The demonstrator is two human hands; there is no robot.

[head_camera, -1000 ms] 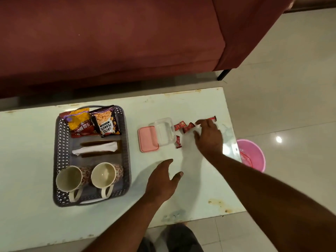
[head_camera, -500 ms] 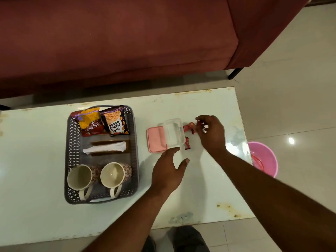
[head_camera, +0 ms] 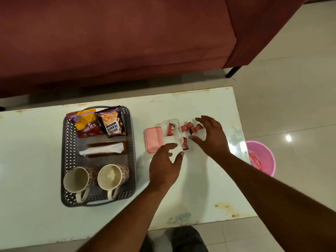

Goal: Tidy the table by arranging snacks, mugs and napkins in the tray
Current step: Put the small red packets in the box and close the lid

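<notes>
grey perforated plastic tray (head_camera: 131, 160), rectangular with rounded corners, sits on the glossy white table top (head_camera: 36, 179), left of centre. far end of tray: yellow-and-maroon crinkled foil snack packet (head_camera: 86, 123) and dark foil salted-peanuts packet (head_camera: 113, 122), side by side, touching. middle: white folded paper napkin (head_camera: 102, 150) lying on a brown flat holder (head_camera: 125, 150). near end: two cream ceramic mugs with patterned outsides, left mug (head_camera: 75, 180) and right mug (head_camera: 110, 177), tilted so the mouths face the camera, handles toward the near edge.

right of the tray: small clear plastic box (head_camera: 171, 130), rectangular, with a pink flat lid (head_camera: 153, 140) touching its left side. one red foil-wrapped candy (head_camera: 170, 129) lies in the box; three more red wrapped candies (head_camera: 187, 126) lie on the table just beside it.

left hand (head_camera: 164, 167) spread, fingers apart, holding nothing, near the box's near edge. right hand (head_camera: 211, 136) likewise spread and empty, over the loose candies.

pink round plastic bucket (head_camera: 265, 157) on the tiled floor right of the table.
</notes>
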